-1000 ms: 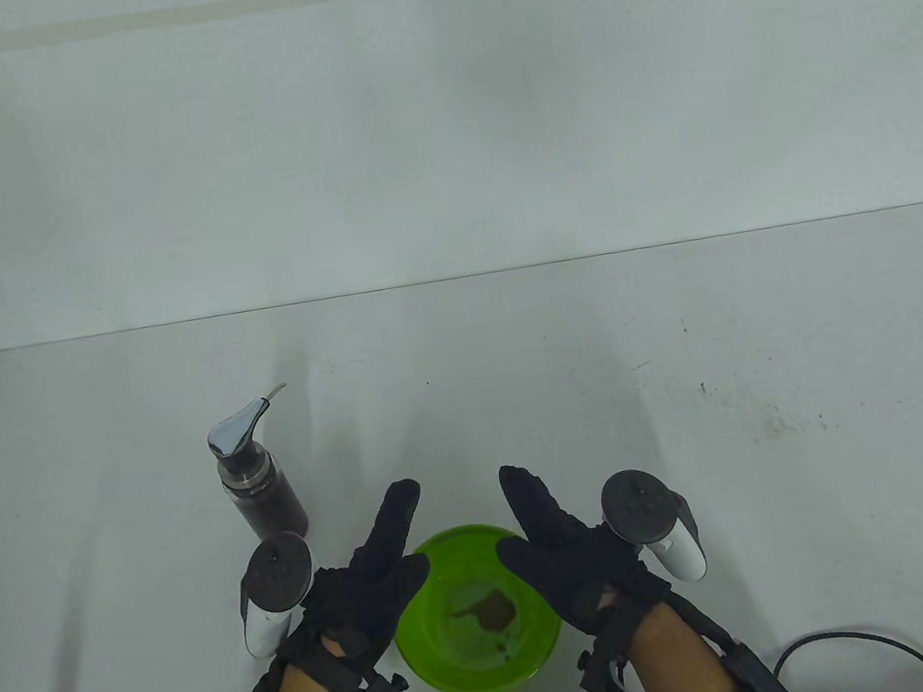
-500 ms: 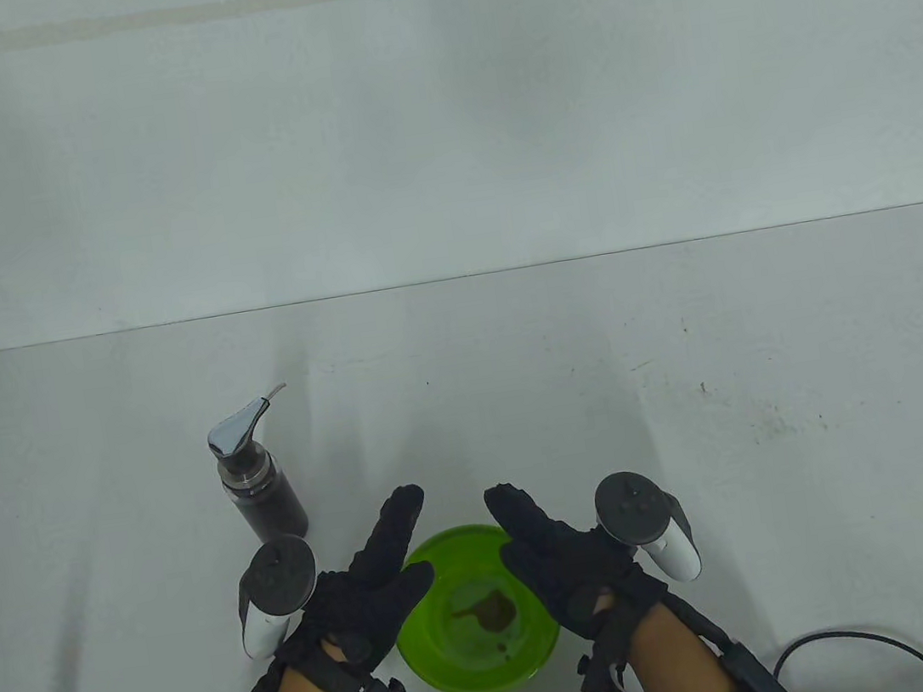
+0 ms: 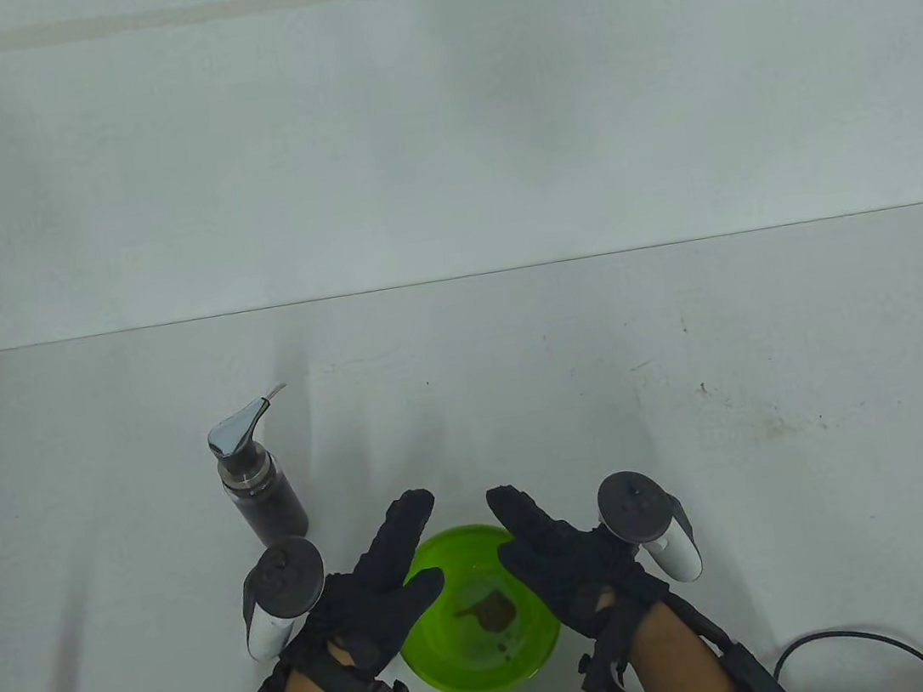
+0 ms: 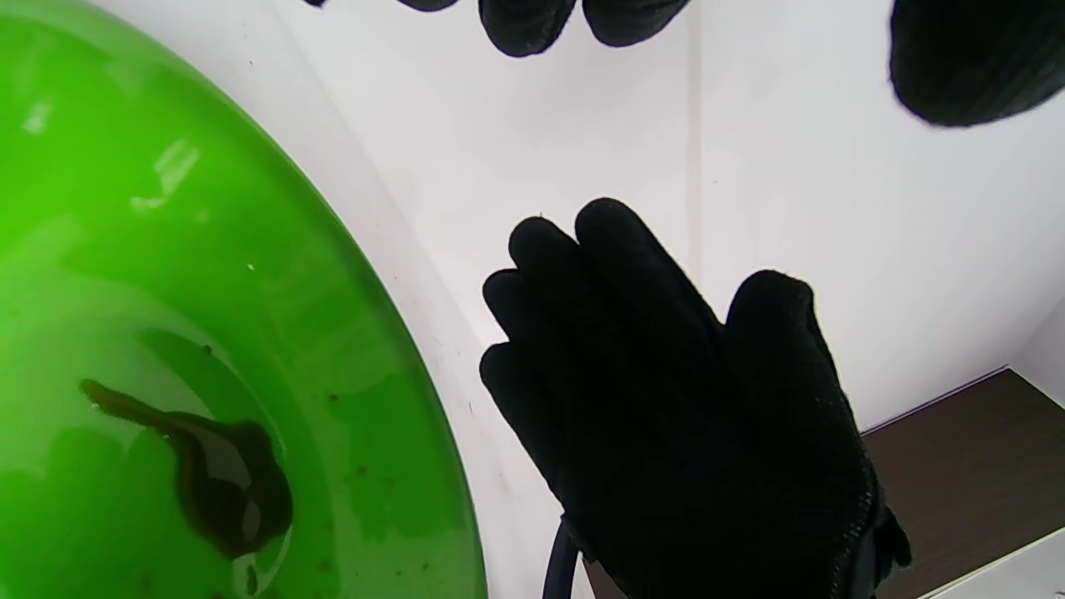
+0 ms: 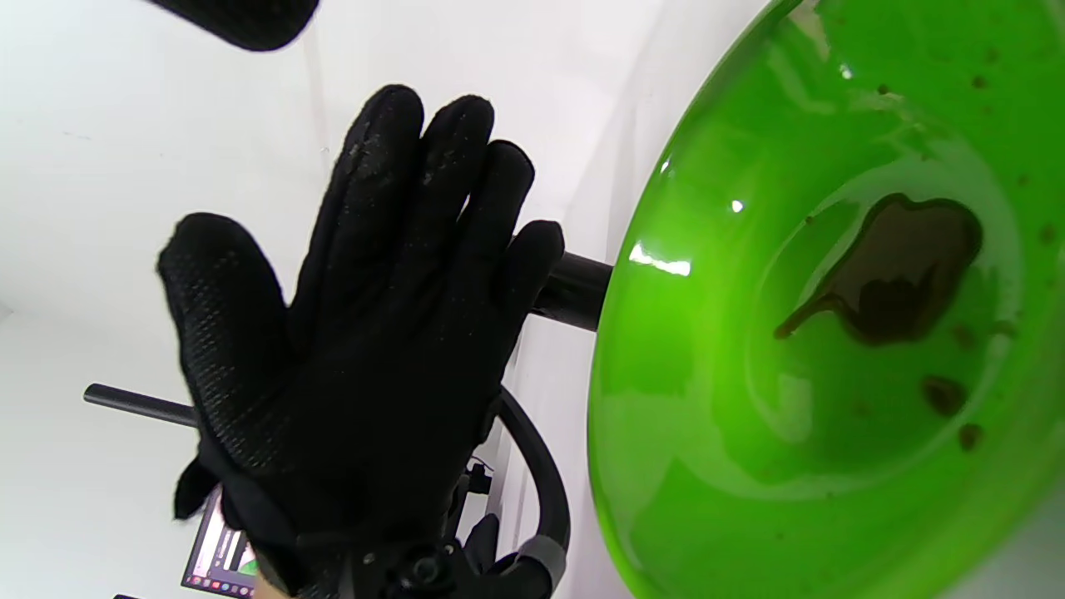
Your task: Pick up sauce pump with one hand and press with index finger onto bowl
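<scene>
sauce pump (image 3: 254,469) stands upright on the counter (image 3: 694,416), just beyond the left hand (image 3: 376,594), untouched. both hands lie flat and empty, flanking the green bowl (image 3: 438,667); right hand (image 3: 574,566). wrist views show brown sauce (image 4: 225,491) pooled inside.

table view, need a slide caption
Open gloved hands flank green plastic bowl; steel-topped sauce pump bottle untouched.

Bright, even light with soft shadows; white glare spots gleam on the bowl (image 5: 666,262), wrist views slightly soft.
</scene>
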The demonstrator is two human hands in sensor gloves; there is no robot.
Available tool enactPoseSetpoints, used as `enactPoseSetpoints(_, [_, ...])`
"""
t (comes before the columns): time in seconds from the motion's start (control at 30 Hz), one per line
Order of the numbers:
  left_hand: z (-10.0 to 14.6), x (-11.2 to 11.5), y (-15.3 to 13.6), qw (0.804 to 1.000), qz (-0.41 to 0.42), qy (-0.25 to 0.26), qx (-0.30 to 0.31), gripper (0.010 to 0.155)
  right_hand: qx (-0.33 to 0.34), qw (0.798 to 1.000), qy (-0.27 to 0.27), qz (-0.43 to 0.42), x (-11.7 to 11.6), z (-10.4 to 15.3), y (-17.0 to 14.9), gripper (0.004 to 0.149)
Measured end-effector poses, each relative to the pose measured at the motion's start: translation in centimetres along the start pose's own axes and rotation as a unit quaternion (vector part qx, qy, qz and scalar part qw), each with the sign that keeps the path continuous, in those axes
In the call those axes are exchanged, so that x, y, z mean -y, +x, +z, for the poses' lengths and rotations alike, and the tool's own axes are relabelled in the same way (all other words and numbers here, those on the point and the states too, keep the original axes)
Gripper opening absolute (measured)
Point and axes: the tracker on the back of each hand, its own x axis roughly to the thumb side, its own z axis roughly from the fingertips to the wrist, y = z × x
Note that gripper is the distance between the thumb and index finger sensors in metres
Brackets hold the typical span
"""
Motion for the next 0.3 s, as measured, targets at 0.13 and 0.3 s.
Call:
enactPoseSetpoints(0.13, [-0.07,0.08,-0.03,1.0,-0.001,-0.001,0.0,0.096,0.002,1.0,0.004,-0.002,-0.1,-0.01,0.04,0.074])
enactPoseSetpoints(0.3, [-0.07,0.1,-0.05,1.0,-0.003,-0.004,-0.001,0.096,-0.007,1.0,0.014,0.003,-0.39,-0.26,-0.14,0.074])
